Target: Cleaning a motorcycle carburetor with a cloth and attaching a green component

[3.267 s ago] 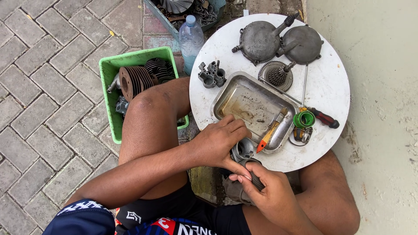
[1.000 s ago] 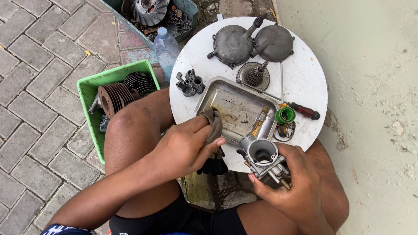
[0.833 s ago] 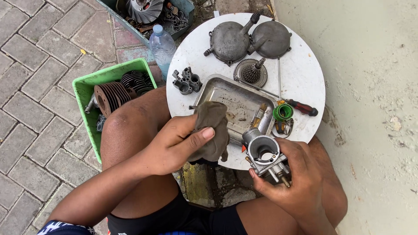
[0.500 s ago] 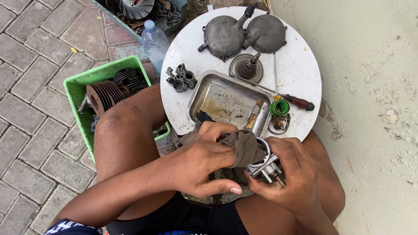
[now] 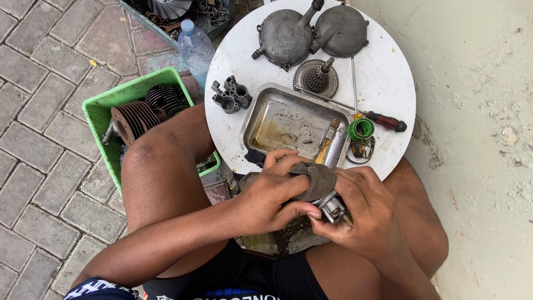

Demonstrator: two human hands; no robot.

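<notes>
Your round white table (image 5: 388,72) carries a grimy steel tray (image 5: 288,125) near its front edge. Behind the tray stand two grey engine covers (image 5: 311,33) and a toothed gear (image 5: 315,79). Left of the tray lies a small grey metal casting (image 5: 230,96); right of it, a green ring (image 5: 361,129) and a red-handled screwdriver (image 5: 383,120). Off the table's left side stand a clear plastic bottle (image 5: 194,50) and a green crate (image 5: 100,114) holding finned cylinders (image 5: 136,119).
</notes>
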